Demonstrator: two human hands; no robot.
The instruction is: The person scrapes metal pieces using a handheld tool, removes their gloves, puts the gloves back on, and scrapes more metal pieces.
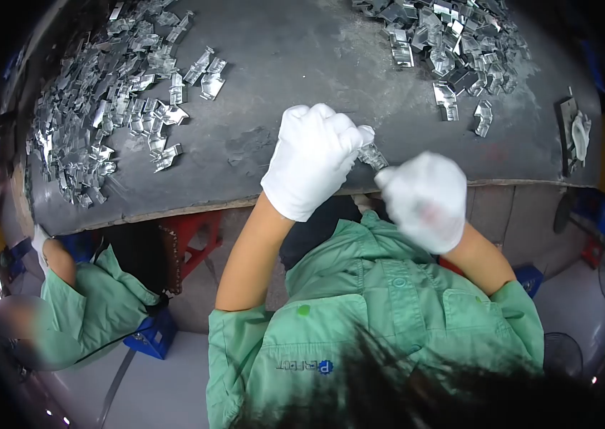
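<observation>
Both my hands wear white gloves and meet above the table's near edge. My left hand [317, 161] is closed, its thumb and fingers pinching one end of a small shiny bent metal piece [372, 156]. Beside that piece's lower end is my right hand [428, 200], blurred by motion. Its fingers look curled into a fist, with a fingertip at or very near the metal; what they grip, if anything, is hidden. A reddish smudge marks the right glove.
Similar metal pieces form a wide pile [124, 93] at the left and another pile [453, 43] at the back right of the dark table [281, 64]. A whitish cloth-like item [580, 136] lies at the right edge. A co-worker in a green shirt [102, 300] is at the left.
</observation>
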